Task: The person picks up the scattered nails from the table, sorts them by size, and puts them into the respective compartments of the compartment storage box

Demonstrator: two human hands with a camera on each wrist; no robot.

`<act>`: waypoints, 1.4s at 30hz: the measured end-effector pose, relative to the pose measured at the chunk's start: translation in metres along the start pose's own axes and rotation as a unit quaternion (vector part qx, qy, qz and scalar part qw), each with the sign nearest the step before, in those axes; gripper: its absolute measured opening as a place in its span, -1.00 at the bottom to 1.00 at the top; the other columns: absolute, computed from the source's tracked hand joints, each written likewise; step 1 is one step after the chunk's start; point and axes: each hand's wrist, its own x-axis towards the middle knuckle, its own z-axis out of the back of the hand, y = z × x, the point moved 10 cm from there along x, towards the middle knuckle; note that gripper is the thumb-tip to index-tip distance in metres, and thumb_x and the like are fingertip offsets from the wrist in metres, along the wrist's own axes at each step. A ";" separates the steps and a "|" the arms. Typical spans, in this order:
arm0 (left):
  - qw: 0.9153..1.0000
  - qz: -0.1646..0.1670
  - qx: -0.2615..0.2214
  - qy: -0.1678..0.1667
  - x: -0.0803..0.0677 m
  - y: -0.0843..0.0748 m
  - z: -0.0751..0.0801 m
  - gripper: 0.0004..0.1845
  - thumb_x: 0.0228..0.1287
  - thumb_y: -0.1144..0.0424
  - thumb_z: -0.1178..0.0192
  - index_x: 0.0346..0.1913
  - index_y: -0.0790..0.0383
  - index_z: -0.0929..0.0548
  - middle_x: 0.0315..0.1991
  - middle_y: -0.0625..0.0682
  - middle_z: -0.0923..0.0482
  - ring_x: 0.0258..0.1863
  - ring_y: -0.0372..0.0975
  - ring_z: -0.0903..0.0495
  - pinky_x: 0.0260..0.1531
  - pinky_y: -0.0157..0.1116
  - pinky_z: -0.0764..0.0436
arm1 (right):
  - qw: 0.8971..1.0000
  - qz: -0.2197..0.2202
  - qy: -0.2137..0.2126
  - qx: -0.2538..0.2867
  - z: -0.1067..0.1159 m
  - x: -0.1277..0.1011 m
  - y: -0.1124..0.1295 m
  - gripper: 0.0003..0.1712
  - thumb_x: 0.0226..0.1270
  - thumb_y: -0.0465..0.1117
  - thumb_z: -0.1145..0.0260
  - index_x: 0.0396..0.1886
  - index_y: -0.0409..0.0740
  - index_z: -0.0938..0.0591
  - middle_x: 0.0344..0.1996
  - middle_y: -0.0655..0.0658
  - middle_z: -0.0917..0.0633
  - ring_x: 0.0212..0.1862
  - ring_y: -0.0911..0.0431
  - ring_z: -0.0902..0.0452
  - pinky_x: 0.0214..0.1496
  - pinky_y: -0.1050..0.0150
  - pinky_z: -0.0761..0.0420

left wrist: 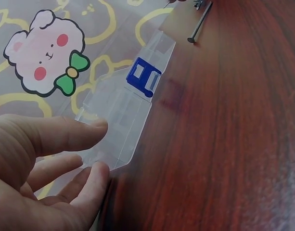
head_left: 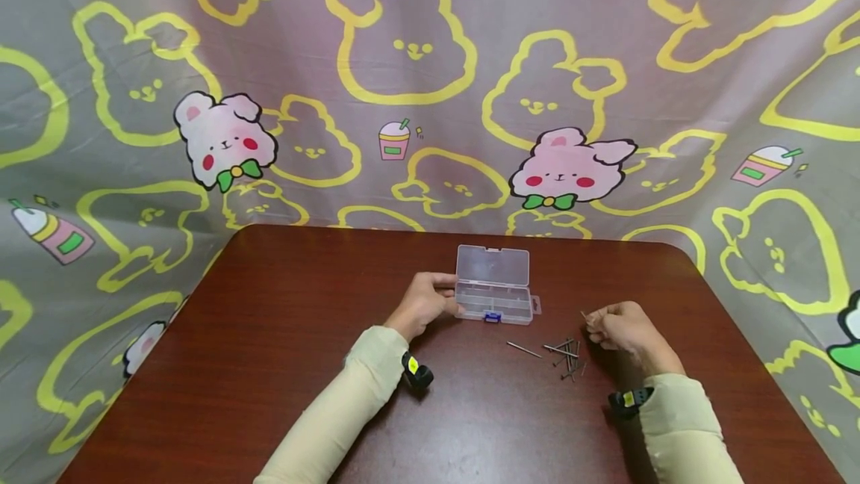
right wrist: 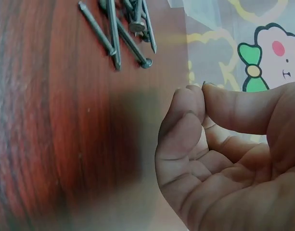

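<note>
A clear plastic box [head_left: 493,303] lies with its lid [head_left: 493,266] raised at the back and a blue latch [head_left: 493,317] in front. My left hand [head_left: 419,303] holds the box's left end, thumb toward the front corner and a finger farther back. Low dividers split the box inside. To its right, my right hand [head_left: 621,329] pinches a thin nail [head_left: 583,314] between thumb and forefinger; in the right wrist view only a small dark tip shows, the rest hidden by the fingers. A heap of several nails [head_left: 569,352] lies nearby, with one separate nail [head_left: 524,349] left of it.
Everything rests on a dark reddish-brown table [head_left: 302,290] with rounded far corners. A cloth printed with cartoon rabbits [head_left: 416,193] hangs behind it and along both sides. Each wrist wears a black strap [head_left: 416,372].
</note>
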 end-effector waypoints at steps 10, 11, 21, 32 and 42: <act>1.000 0.001 0.013 -0.006 0.000 0.000 0.001 -0.30 -0.20 0.71 -0.45 0.18 0.43 -0.64 0.06 0.21 -0.64 0.01 -0.03 -0.59 -0.22 -0.31 -0.66 | 1.000 0.024 -0.015 0.009 -0.009 0.002 0.013 -0.74 0.49 -0.39 -0.09 -0.12 -0.56 -0.61 -0.41 -0.14 -0.66 -0.37 0.09 -0.59 -0.33 0.21 -0.62; 1.000 0.001 0.015 -0.006 0.000 0.000 0.000 -0.30 -0.19 0.71 -0.45 0.18 0.43 -0.64 0.07 0.21 -0.64 0.01 -0.03 -0.58 -0.22 -0.31 -0.65 | 1.000 0.024 -0.016 0.009 -0.011 0.002 0.015 -0.75 0.49 -0.40 -0.10 -0.12 -0.56 -0.61 -0.41 -0.14 -0.66 -0.37 0.09 -0.58 -0.33 0.21 -0.62; 1.000 -0.008 0.029 -0.009 -0.002 -0.002 -0.001 -0.31 -0.19 0.71 -0.45 0.18 0.46 -0.64 0.06 0.23 -0.64 -0.02 -0.03 -0.58 -0.27 -0.34 -0.64 | 0.999 0.042 -0.014 0.007 -0.029 0.008 0.030 -0.77 0.42 -0.42 -0.14 -0.18 -0.58 -0.63 -0.48 -0.13 -0.65 -0.45 0.11 -0.56 -0.43 0.25 -0.58; 0.998 -0.011 0.062 -0.027 -0.006 -0.006 -0.001 -0.32 -0.23 0.69 -0.48 0.14 0.46 -0.66 -0.08 0.25 -0.67 -0.18 -0.11 -0.58 -0.33 -0.35 -0.62 | 0.998 0.061 -0.003 -0.004 -0.043 0.009 0.046 -0.75 0.43 -0.39 -0.16 -0.17 -0.58 -0.65 -0.50 -0.14 -0.65 -0.46 0.09 -0.54 -0.45 0.23 -0.57; 0.997 -0.030 0.068 -0.033 -0.007 -0.007 -0.002 -0.32 -0.22 0.68 -0.48 0.15 0.49 -0.64 -0.07 0.26 -0.67 -0.16 -0.08 -0.59 -0.33 -0.36 -0.61 | 0.997 0.078 -0.005 -0.011 -0.051 0.011 0.057 -0.76 0.41 -0.38 -0.21 -0.22 -0.57 -0.66 -0.51 -0.13 -0.66 -0.48 0.11 -0.54 -0.50 0.26 -0.55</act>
